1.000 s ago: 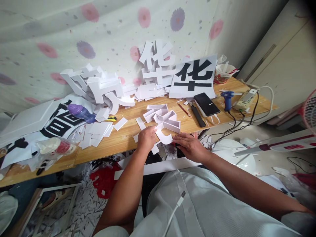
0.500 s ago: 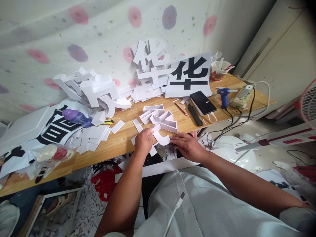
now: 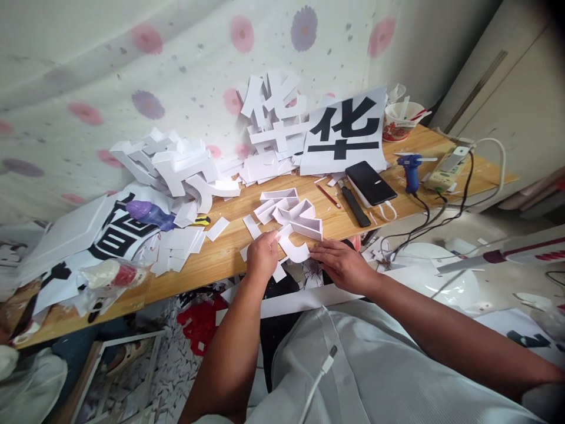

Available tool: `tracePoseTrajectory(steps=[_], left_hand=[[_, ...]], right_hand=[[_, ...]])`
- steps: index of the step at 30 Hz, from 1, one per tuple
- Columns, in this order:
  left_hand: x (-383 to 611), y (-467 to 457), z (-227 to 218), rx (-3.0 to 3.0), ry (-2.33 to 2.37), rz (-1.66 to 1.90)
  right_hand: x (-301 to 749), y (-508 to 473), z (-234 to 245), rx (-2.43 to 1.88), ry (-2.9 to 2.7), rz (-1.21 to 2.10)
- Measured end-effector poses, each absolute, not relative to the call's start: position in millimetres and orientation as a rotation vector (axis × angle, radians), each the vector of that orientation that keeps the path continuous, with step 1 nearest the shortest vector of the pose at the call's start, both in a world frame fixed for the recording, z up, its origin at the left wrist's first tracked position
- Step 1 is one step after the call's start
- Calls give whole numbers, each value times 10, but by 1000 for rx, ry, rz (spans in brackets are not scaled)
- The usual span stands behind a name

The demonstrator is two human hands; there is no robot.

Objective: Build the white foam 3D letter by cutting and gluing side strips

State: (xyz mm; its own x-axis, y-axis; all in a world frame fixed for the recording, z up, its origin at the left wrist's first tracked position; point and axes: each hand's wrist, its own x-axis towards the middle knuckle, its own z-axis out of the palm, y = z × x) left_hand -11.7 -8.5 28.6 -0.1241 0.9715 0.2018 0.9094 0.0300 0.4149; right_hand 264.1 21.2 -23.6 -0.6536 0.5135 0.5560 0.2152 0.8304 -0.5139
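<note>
A white curved foam-board character piece (image 3: 295,251) lies at the front edge of the wooden table (image 3: 212,252), between my two hands. My left hand (image 3: 263,254) is closed on its left side, thumb and fingers pinched at the edge. Fingers together, my right hand (image 3: 342,264) grips the piece's right tip; its thumb is hidden. Just behind stand white open-backed character pieces (image 3: 304,213) with raised side walls. Small white offcuts (image 3: 252,226) lie beside my left hand.
To the right are a black-handled cutter (image 3: 354,203), a pencil (image 3: 329,196), a phone (image 3: 371,184), a blue glue gun (image 3: 410,172) and a power strip (image 3: 446,169) with trailing cables. Stacked white characters (image 3: 185,165) and a printed character sheet (image 3: 346,126) stand along the back.
The view has shifted slightly, so everything on the table appears a little farther right. Both hands stay on the curved piece, with hardly any change in their grip.
</note>
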Motion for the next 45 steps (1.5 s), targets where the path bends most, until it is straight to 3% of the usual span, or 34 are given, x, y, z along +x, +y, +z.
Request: tracePoseTrajectory(steps=[16,22,30,45], left_hand=[[-57,-4,448,1936,2313,382],[-61,3,421,1949,2342,348],[-55,19,457,1944,2352,333],[-121,10,483,2029,2302,255]], right_hand=[[2666,175,-235,-513,-2208,594],[2735,260,-266,-859,-1847,461],[2564,627,-291,-985,-2046,647],[2531,386,-250,-1017,-2041,592]])
